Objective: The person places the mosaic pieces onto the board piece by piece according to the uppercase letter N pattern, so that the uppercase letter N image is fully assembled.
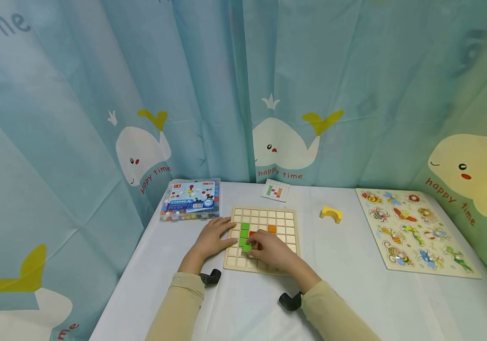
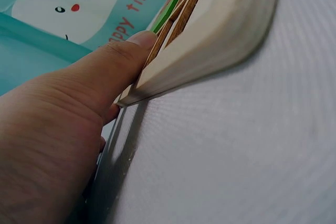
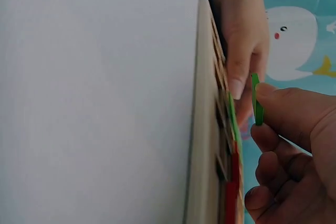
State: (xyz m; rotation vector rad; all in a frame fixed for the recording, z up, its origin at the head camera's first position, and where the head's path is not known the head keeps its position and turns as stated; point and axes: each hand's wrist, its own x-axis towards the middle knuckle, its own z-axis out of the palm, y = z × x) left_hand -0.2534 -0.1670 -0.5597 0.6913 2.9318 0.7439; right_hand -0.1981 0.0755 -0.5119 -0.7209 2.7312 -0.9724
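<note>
A wooden grid board (image 1: pixel 231 262) lies on the white table, with several green tiles (image 1: pixel 244 230) in a column, red tiles (image 1: pixel 260 246) partly hidden by my right hand, and an orange tile (image 1: pixel 272 228). Between thumb and fingertip, my right hand (image 1: pixel 275 252) pinches a green square tile (image 3: pixel 257 100). In the right wrist view that tile stands on edge, apart from the board surface. My left hand (image 1: pixel 211 238) rests against the board's left edge. Its thumb (image 2: pixel 118 59) lies extended over the rim in the left wrist view.
Behind the board lies a pattern card (image 1: pixel 283 193) with coloured squares. A clear plastic box (image 1: pixel 192 201) of beads stands at back left. To the right are a yellow arch block (image 1: pixel 331 214) and an insect puzzle board (image 1: pixel 418 232). Curtains (image 1: pixel 209 94) border the table.
</note>
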